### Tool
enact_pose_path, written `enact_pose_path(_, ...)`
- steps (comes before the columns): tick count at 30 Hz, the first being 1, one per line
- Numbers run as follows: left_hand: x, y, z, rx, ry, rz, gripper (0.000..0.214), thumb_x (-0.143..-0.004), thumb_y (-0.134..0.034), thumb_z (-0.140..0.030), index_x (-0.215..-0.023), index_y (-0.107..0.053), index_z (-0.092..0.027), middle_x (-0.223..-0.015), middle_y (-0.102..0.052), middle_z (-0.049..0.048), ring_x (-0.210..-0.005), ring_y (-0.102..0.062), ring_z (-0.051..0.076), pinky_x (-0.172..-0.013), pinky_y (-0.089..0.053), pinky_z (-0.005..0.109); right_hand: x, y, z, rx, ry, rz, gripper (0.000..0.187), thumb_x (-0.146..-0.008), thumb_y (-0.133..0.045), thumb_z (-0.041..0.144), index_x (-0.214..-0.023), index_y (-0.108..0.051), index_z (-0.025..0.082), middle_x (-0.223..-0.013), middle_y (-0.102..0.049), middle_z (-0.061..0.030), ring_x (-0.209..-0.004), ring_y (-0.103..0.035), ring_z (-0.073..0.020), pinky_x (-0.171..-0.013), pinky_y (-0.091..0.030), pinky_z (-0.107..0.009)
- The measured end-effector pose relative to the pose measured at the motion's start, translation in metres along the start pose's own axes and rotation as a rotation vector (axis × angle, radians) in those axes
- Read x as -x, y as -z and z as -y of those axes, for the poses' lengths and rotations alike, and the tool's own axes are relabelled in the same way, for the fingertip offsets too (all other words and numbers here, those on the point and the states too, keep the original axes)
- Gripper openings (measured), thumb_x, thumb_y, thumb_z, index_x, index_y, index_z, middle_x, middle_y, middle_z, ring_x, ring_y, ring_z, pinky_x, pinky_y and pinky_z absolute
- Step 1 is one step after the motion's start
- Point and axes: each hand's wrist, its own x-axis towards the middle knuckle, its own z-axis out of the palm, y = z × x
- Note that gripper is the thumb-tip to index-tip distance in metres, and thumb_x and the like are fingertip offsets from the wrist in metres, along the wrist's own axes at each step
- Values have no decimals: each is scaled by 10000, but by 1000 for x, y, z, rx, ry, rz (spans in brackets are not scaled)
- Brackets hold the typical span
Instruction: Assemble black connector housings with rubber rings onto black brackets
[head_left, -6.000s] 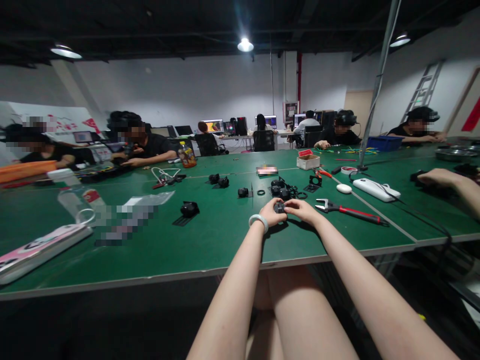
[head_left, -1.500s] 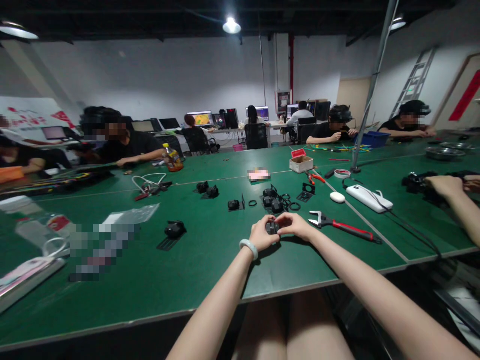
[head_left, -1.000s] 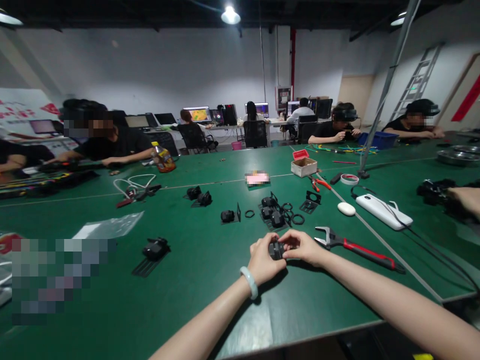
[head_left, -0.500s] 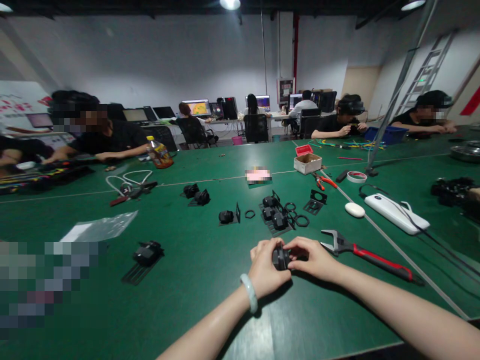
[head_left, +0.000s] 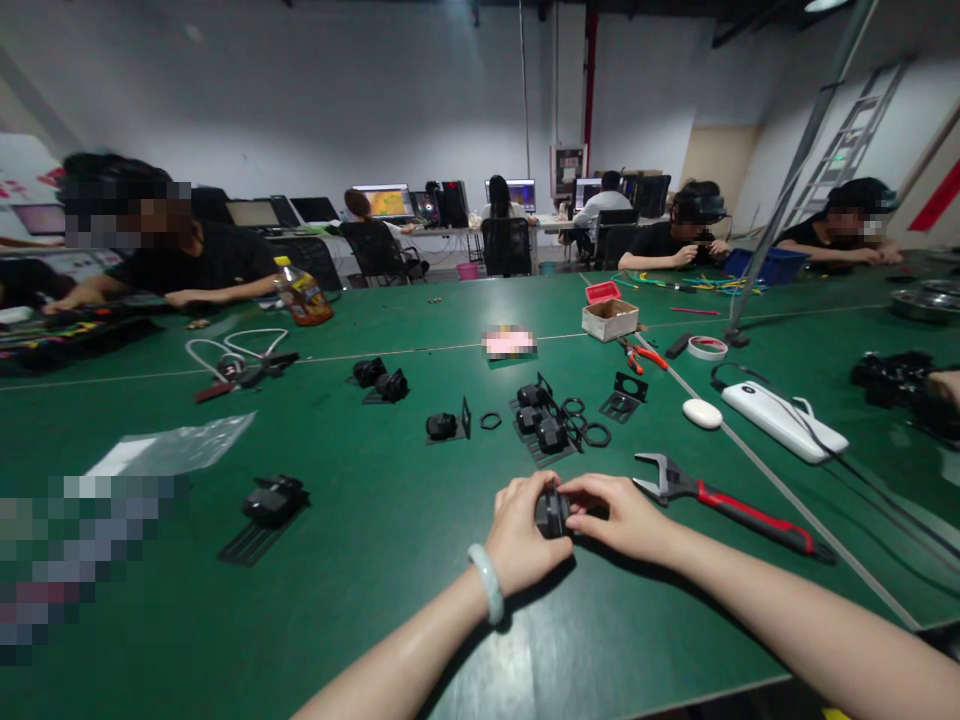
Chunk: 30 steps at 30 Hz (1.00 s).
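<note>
Low over the table near the front, my left hand wraps its fingers and thumb round a black cable gland. From the other side my right hand pinches the same part with thumb and fingertips. Much of the gland is hidden by the fingers. Just beyond my hands lies a cluster of similar black glands on slotted L-shaped brackets. Beside it are loose black lock nuts and a bare bracket. An adjustable wrench with a red-black handle lies right of my right hand.
More black fittings on brackets lie left. Pliers, a small white box, tape and a white power bank with a cable are on the right. A metal pole rises from the table. Co-workers sit across it.
The view has shifted slightly, so everything on the table sits a little further left and higher. Both hands keep their hold on the gland, with only small finger movement.
</note>
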Motion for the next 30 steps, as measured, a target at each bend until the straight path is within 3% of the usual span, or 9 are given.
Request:
enact_pose_path(14, 1, 6, -8, 97, 32, 91, 442, -556, -512, -151, -983, -424, -223, -860, -549, -27, -735, -507, 127, -682, -394, 224, 0, 2, -3, 36, 21, 41, 371, -664, -602, 240, -1026, -548, 179, -912, -599, -58, -751, -567, -147, -693, -455, -278)
enact_pose_path(30, 0, 5, -6, 118, 20, 79, 401, -548, -536, -153, -931, -433, -210, -801, -534, -36, -691, -486, 117, -631, -383, 211, -2, 1, -5, 29, 47, 42, 403, -613, -644, 226, -998, -530, 182, -888, -551, -43, -747, -530, -137, -683, -450, -275)
